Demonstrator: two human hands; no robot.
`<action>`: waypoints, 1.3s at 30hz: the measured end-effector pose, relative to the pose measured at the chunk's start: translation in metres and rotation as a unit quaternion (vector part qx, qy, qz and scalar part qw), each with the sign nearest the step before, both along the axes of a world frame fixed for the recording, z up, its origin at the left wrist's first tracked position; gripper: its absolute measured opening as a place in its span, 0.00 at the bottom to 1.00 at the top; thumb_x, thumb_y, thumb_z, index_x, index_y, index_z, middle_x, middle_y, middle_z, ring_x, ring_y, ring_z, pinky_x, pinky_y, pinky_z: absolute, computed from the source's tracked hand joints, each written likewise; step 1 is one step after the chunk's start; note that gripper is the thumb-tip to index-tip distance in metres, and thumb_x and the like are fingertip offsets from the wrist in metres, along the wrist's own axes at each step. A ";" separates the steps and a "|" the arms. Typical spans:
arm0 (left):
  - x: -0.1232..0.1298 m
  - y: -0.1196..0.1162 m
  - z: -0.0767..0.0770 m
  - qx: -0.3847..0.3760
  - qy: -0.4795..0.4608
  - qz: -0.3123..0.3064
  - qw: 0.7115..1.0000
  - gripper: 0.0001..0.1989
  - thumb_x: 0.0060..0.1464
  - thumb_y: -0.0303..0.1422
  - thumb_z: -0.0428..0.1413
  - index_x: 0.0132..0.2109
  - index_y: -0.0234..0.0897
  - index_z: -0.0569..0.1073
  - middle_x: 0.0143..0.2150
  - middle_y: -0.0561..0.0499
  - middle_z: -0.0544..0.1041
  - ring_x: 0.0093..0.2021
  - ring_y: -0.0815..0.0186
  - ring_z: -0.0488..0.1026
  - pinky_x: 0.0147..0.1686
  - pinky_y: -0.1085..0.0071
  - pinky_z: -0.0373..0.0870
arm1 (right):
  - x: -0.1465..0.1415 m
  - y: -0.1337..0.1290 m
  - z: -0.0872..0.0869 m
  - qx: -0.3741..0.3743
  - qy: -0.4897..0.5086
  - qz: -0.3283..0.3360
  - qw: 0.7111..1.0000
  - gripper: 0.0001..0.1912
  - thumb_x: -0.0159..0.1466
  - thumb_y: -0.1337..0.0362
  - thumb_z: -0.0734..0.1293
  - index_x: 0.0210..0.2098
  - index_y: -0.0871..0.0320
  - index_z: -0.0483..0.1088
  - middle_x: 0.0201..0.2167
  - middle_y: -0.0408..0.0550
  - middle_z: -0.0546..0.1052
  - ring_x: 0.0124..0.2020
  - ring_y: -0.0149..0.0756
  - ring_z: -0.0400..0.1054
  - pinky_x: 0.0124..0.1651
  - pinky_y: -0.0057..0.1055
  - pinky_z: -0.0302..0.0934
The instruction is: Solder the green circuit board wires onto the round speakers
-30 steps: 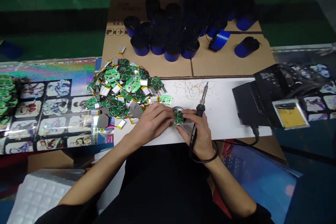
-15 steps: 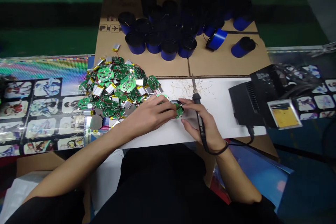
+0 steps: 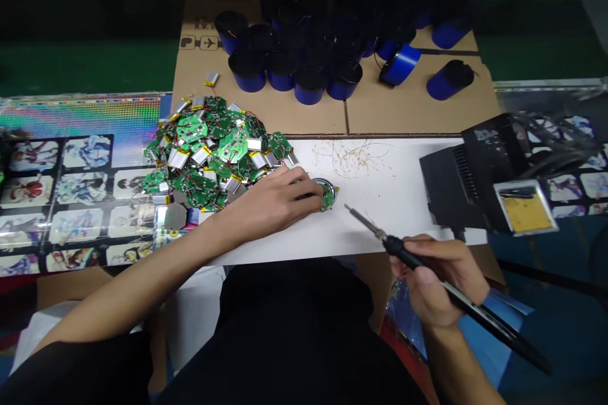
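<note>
My left hand (image 3: 292, 197) is closed over a round green circuit board (image 3: 327, 196), its fingers covering the board's left part. A dark ring of wire lies along that board's upper edge. In my right hand (image 3: 439, 278) is a black soldering iron (image 3: 401, 250), gripped between thumb and fingers. Its metal tip points up and left, a short gap to the right of the board. Beside my left hand spreads a heap of green circuit boards (image 3: 228, 145) with small silver battery packs wired in red.
Blue and black cylinders (image 3: 310, 85) stand grouped on the cardboard (image 3: 418, 111) at the back. A black soldering station (image 3: 451, 180) with a yellow sponge tray (image 3: 525, 207) stands at right. Wire scraps (image 3: 354, 157) litter the white work surface (image 3: 285, 240). Printed picture sheets (image 3: 80, 193) lie at left.
My right hand has moved from the board down and to the right. The soldering iron has swung from upright to slanting, its tip now nearer the board. My left hand stays on the board.
</note>
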State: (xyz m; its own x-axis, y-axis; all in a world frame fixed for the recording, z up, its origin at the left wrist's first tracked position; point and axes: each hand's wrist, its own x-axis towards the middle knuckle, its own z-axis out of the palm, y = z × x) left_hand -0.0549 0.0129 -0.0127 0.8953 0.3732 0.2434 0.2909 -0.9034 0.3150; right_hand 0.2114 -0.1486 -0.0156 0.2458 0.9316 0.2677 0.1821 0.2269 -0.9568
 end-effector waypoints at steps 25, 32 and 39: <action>0.001 0.001 0.001 0.009 -0.006 -0.003 1.000 0.12 0.78 0.32 0.50 0.50 0.39 0.79 0.53 0.48 0.84 0.51 0.59 0.73 0.52 0.61 0.67 | -0.008 0.007 -0.008 0.041 -0.197 0.059 0.978 0.14 0.62 0.71 0.71 0.47 0.54 0.78 0.34 0.48 0.84 0.34 0.41 0.82 0.33 0.34 0.79; 0.002 0.000 0.003 -0.006 -0.003 0.001 1.000 0.12 0.77 0.32 0.50 0.49 0.40 0.79 0.53 0.48 0.83 0.50 0.59 0.72 0.52 0.61 0.67 | -0.007 0.014 -0.002 0.075 -0.217 0.086 0.970 0.17 0.61 0.73 0.71 0.48 0.54 0.78 0.34 0.48 0.84 0.31 0.41 0.81 0.31 0.35 0.78; 0.003 0.000 0.005 -0.018 -0.002 -0.001 1.000 0.12 0.77 0.31 0.50 0.49 0.39 0.79 0.53 0.47 0.83 0.50 0.59 0.72 0.51 0.61 0.66 | -0.001 0.012 0.004 0.037 -0.157 0.055 0.985 0.11 0.63 0.70 0.71 0.45 0.54 0.78 0.32 0.48 0.83 0.30 0.40 0.79 0.27 0.34 0.75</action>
